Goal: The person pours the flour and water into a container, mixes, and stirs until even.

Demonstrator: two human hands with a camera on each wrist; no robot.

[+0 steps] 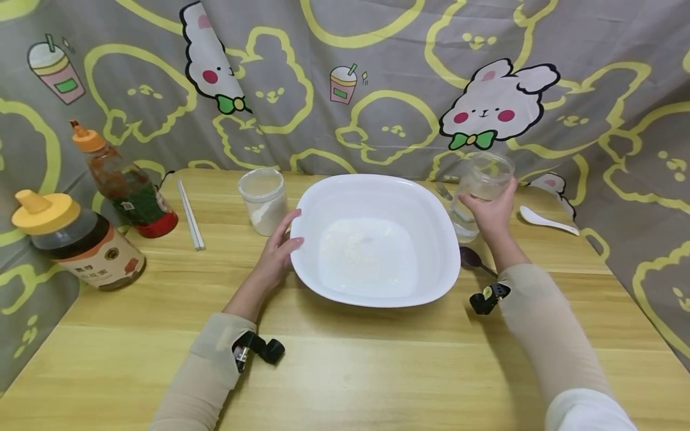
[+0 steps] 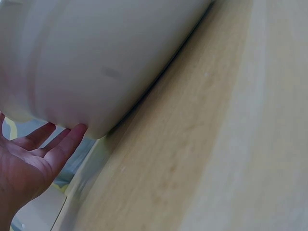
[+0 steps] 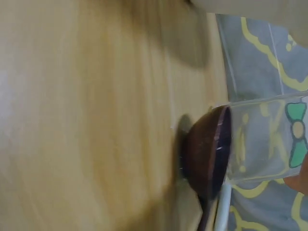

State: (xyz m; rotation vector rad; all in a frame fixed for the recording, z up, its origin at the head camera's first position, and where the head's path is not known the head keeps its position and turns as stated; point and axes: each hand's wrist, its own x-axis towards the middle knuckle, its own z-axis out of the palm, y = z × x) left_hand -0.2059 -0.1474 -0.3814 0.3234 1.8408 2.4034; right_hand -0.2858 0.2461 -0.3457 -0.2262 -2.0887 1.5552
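A large white basin [image 1: 377,239] stands on the table with a little pale powdery material [image 1: 358,246] on its bottom. My left hand [image 1: 275,251] is at its left rim; in the left wrist view, outstretched fingers [image 2: 67,139] touch the outer wall. To the right of the basin, my right hand [image 1: 493,206] grips a clear jar [image 1: 487,170] round its side. In the right wrist view, the jar [image 3: 262,139] appears behind a dark ladle [image 3: 204,149], with only a bit of the hand showing. Beside the left hand stands a clear jar of white powder [image 1: 264,203].
Left on the table are a honey bottle [image 1: 97,257], a sauce bottle [image 1: 132,194] with an orange cap, and chopsticks [image 1: 191,215]. A white spoon [image 1: 547,220] lies at the right. A fork [image 1: 444,191] shows partly behind the basin. A patterned curtain [image 1: 388,36] hangs behind.
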